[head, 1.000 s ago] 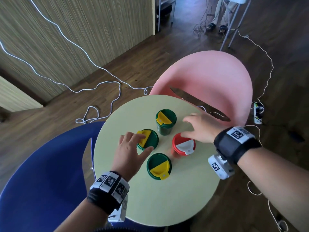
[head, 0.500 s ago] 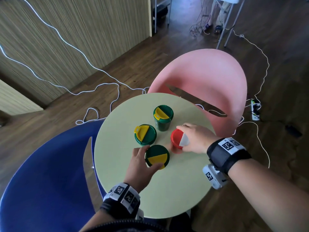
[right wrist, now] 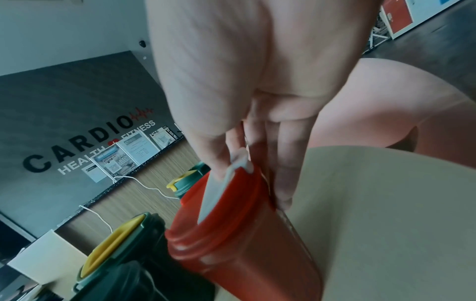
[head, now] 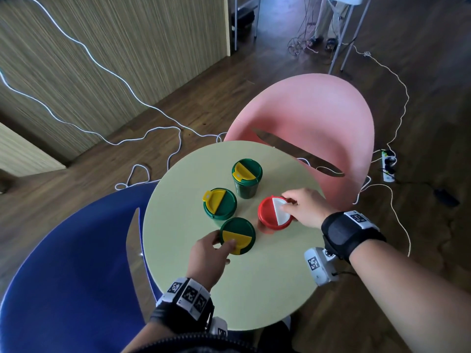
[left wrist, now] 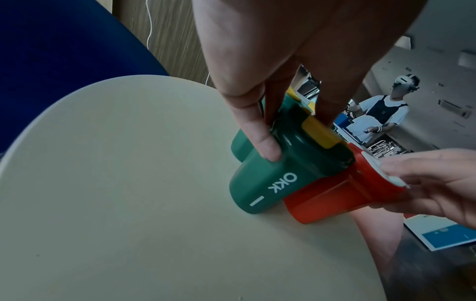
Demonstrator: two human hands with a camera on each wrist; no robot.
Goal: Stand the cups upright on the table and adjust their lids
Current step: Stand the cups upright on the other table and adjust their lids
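Note:
Four lidded cups stand on the round pale table. My left hand grips the lid of the near green cup from the front-left, thumb on the wall and fingers on the yellow flap; the left wrist view shows this grip on the cup. My right hand pinches the rim of the red cup at its white flap. In the right wrist view the hand holds the red cup. Two more green cups, left and far, stand untouched.
A pink chair is pushed against the table's far right side and a blue chair against its left. White cables trail over the wooden floor, with a power strip at the right. A wooden wall panel stands far left.
My left hand left the left green cup and took hold of the near green cup's lid. My right hand came down onto the red lid, whose white flap now faces right.

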